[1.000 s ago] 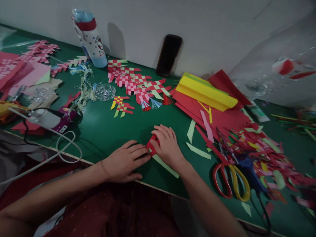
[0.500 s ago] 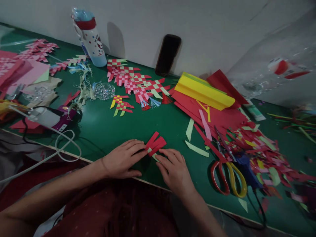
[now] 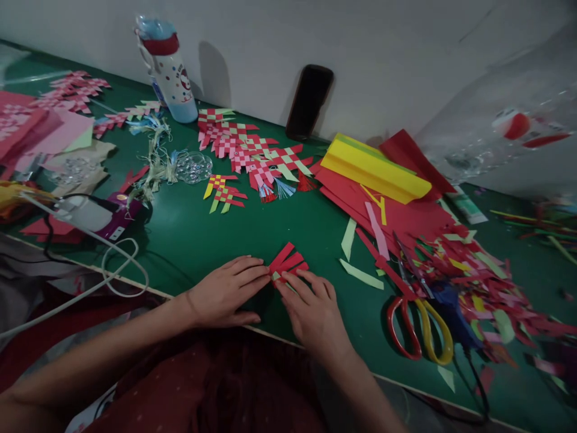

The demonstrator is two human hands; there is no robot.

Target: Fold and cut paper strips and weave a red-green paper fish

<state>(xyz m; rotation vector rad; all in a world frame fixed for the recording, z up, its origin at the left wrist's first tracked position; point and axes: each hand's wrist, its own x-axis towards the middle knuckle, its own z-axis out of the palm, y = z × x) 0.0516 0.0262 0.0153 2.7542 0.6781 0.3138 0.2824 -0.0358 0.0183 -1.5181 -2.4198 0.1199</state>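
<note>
A small weave of red and pale green paper strips (image 3: 288, 260) lies on the green table near its front edge, its red strips fanned out away from me. My left hand (image 3: 229, 291) rests flat at its left side, fingers stretched and fingertips on the paper's edge, the thumb apart. On the right side, my right hand (image 3: 313, 300) has its fingers closed over the lower part of the weave, hiding most of the green strip. Finished-looking woven paper fish (image 3: 247, 144) lie beyond, some with tassels. Two smaller woven fish (image 3: 223, 192) are nearer.
Scissors (image 3: 419, 328) with red and yellow handles lie to the right beside a blue glue gun (image 3: 457, 313) and a heap of paper scraps (image 3: 491, 288). Coloured paper sheets (image 3: 378, 171), a phone (image 3: 309, 102) and a bottle (image 3: 169, 72) stand farther back. A white cable (image 3: 124, 255) loops at left.
My right hand has slid slightly left and in over the weave, covering more of the green strip. The red strips are spread wider. My left hand stays nearly where it was.
</note>
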